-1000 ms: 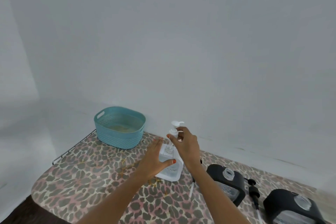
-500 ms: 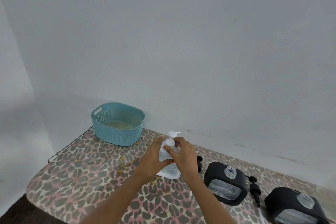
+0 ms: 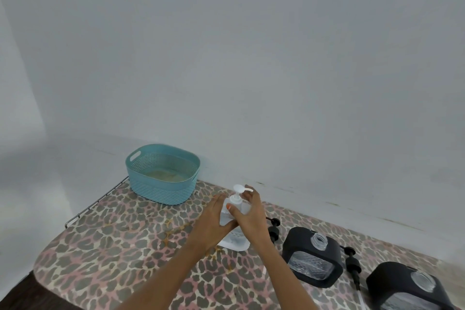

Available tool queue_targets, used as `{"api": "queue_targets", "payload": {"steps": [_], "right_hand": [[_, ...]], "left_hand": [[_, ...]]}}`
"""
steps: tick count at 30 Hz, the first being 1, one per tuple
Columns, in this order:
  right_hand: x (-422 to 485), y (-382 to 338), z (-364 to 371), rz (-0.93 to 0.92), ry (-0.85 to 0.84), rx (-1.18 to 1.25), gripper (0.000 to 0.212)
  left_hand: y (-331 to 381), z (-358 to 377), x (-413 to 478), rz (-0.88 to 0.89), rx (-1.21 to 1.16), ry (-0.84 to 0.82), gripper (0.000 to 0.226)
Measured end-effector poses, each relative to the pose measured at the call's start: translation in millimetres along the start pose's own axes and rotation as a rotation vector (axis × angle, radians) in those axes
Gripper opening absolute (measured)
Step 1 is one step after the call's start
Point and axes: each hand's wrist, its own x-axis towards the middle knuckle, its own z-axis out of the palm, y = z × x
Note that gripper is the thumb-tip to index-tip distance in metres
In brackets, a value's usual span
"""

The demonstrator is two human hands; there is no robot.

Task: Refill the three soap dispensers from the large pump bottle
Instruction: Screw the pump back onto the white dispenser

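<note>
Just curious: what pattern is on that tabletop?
The tabletop is leopard print, grey and pink; the head view shows it.

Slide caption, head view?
Left hand and right hand hold white pump bottle on leopard-print table; two uncapped black dispensers alongside.

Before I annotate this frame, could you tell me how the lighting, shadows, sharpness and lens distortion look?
Head view: the light is soft and even, with only faint shadows and no glare. The wide-angle lens skews the leopard-print table and the wall line. The white pump bottle blends into the pale wall, so its outline is weak. The far-right black dispenser is cropped by the frame.
</note>
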Motion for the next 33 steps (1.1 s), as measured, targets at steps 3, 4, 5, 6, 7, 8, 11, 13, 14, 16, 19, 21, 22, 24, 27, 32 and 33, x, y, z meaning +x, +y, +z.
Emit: {"api": "queue_targets", "payload": {"steps": [3, 4, 5, 6, 7, 8, 11, 13, 14, 16, 19, 21, 22, 24, 27, 32, 33], "right_hand": [[1, -1, -6, 0.016, -0.055, 0.012, 0.04], [2, -1, -7, 0.012, -0.045, -0.006, 0.036], [2, 0, -7, 0.017, -0.025, -0.015, 0.034], [2, 0, -6, 0.028, 0.004, -0.005, 0.034], [3, 1, -5, 0.036, 0.033, 0.008, 0.034], [3, 1, -2, 0.034, 0.059, 0.022, 0.035], [4, 0, 8, 0.017, 0.123, 0.018, 0.037], [5, -1, 11, 0.011, 0.137, -0.028, 0.041], [6, -1, 11, 0.007, 0.117, -0.051, 0.043], [5, 0, 7, 0.006, 0.047, -0.057, 0.048], [1, -1, -4, 0.008, -0.042, -0.014, 0.05], [-2, -3, -12, -0.005, -0.08, -0.033, 0.042], [-3, -3, -14, -0.011, -0.085, -0.033, 0.038], [-3, -1, -14, -0.02, -0.067, -0.02, 0.035], [0, 3, -8, -0.043, 0.009, -0.032, 0.031], [3, 5, 6, -0.007, 0.126, -0.047, 0.036], [2, 4, 7, -0.01, 0.121, -0.052, 0.038]], "left_hand": [[-3, 1, 1, -0.003, -0.002, 0.009, 0.088], [-5, 2, 2, -0.006, 0.001, 0.009, 0.091], [-5, 2, 1, -0.014, 0.01, 0.009, 0.091], [-4, 2, 0, -0.016, 0.016, 0.009, 0.089], [-1, 1, -1, -0.016, 0.018, 0.005, 0.086], [0, 2, -1, -0.008, 0.022, 0.004, 0.082], [-1, 2, 0, -0.014, 0.031, 0.001, 0.071], [-3, 1, 0, -0.016, 0.027, -0.001, 0.067], [-3, 1, 0, -0.012, 0.019, 0.001, 0.066], [-4, 2, 0, -0.015, 0.015, 0.007, 0.068], [-5, 2, 0, -0.009, 0.019, 0.009, 0.073], [-4, 3, -1, 0.0, 0.011, 0.014, 0.073], [-5, 3, 0, 0.014, 0.004, 0.022, 0.071], [-2, 3, -2, 0.02, -0.004, 0.02, 0.071], [-1, 2, -2, 0.02, -0.029, 0.022, 0.076], [-6, 3, -2, 0.032, -0.02, 0.019, 0.071], [-6, 3, -2, 0.031, -0.018, 0.023, 0.071]]}}
